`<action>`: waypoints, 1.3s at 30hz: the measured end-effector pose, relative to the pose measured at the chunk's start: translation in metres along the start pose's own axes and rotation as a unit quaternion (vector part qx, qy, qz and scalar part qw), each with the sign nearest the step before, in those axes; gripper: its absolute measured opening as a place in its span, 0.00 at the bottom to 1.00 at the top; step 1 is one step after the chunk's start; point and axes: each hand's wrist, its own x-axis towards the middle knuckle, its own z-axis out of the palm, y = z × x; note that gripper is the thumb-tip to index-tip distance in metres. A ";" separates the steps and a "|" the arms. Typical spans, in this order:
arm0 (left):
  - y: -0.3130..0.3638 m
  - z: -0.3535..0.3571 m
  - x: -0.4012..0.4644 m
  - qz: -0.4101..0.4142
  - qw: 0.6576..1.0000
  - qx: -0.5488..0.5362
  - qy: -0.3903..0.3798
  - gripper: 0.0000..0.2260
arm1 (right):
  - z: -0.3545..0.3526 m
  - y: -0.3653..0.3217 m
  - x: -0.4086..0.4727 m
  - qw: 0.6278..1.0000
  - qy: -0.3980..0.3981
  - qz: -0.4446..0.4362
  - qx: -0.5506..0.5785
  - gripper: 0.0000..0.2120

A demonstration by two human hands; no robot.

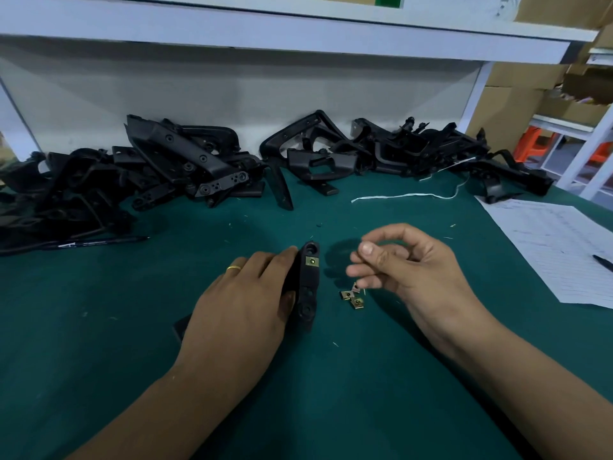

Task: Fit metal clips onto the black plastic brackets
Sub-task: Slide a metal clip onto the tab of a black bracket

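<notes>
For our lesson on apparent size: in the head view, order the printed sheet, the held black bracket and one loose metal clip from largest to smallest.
1. Printed sheet, though partly cropped by the frame edge.
2. Black bracket under the left hand.
3. Loose metal clip, by far the smallest.

bracket [306, 283] half hidden under left hand [243, 303], paper sheet [557, 247] cut off at right edge
</notes>
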 end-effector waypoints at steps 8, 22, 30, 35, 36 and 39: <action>0.004 -0.006 -0.001 -0.013 1.000 -0.007 0.006 0.25 | 0.008 -0.007 -0.007 0.999 -0.031 0.033 0.020 0.10; 0.002 -0.007 -0.002 -0.013 0.997 -0.022 0.068 0.30 | 0.028 0.000 -0.023 0.987 -0.135 0.090 0.003 0.10; 0.002 -0.006 -0.003 0.006 0.997 -0.028 0.075 0.31 | 0.029 -0.001 -0.024 0.984 -0.142 0.109 -0.015 0.10; 0.003 -0.005 -0.004 0.028 0.995 -0.027 0.094 0.32 | 0.028 0.001 -0.025 0.982 -0.160 0.098 -0.028 0.11; 0.003 -0.005 -0.004 0.030 0.994 -0.029 0.096 0.31 | 0.028 0.002 -0.025 0.982 -0.161 0.100 -0.028 0.12; 0.002 -0.005 -0.005 0.038 0.994 -0.032 0.100 0.31 | 0.028 0.002 -0.024 0.981 -0.163 0.100 -0.023 0.11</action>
